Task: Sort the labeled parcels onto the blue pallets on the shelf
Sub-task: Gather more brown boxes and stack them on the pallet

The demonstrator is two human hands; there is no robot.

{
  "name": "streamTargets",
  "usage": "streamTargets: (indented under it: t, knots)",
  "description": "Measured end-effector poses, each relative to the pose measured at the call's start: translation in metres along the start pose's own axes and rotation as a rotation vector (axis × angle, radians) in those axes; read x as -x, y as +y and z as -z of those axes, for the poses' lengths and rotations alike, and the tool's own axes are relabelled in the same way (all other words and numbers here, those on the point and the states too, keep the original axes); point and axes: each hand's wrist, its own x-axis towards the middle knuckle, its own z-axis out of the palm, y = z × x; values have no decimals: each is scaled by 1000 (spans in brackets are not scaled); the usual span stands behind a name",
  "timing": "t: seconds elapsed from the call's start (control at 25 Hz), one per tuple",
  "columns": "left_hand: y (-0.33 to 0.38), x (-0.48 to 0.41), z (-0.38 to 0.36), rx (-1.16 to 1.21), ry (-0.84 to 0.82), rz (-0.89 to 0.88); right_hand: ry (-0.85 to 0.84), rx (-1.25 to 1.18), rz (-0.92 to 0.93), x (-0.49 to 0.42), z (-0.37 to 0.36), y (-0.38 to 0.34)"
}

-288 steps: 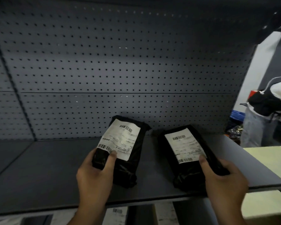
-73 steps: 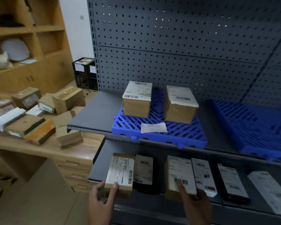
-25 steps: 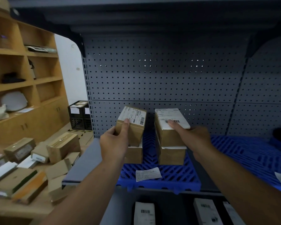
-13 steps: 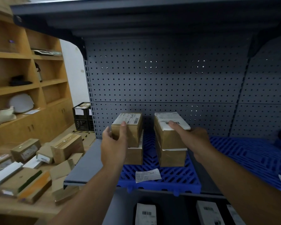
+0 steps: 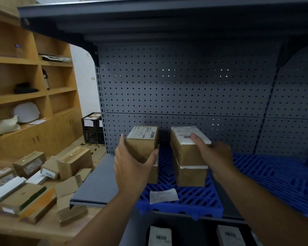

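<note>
Two stacks of brown labeled boxes stand on the left blue pallet (image 5: 188,201). My left hand (image 5: 132,167) is spread around the near side of the upper left box (image 5: 142,141), thumb on its left face and fingers at its right corner. My right hand (image 5: 213,153) rests on the upper right box (image 5: 187,148), thumb over its white label. That box sits on the lower right box (image 5: 190,176). The lower left box is mostly hidden behind my left hand. A loose paper label (image 5: 163,195) lies on the pallet's front.
A second blue pallet (image 5: 277,174) lies to the right on the same grey shelf (image 5: 98,185). More labeled parcels (image 5: 160,237) sit on the shelf below. A wooden table (image 5: 43,226) at left holds several cardboard boxes. A black crate (image 5: 92,126) stands behind.
The upper left box has settled flat onto the box beneath it. My left hand's fingers have spread apart around it. My right hand stays on the upper right box.
</note>
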Motion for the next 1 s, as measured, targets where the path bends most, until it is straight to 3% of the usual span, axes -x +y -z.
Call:
streamTargets:
  t: [0.68,1.0]
  knots:
    - [-11,0,2,206,-85,38,-29,-37,-60,6,-4,2]
    - [-9,-2,2,90,-84,-2,-31,-67,-59,10,-5,4]
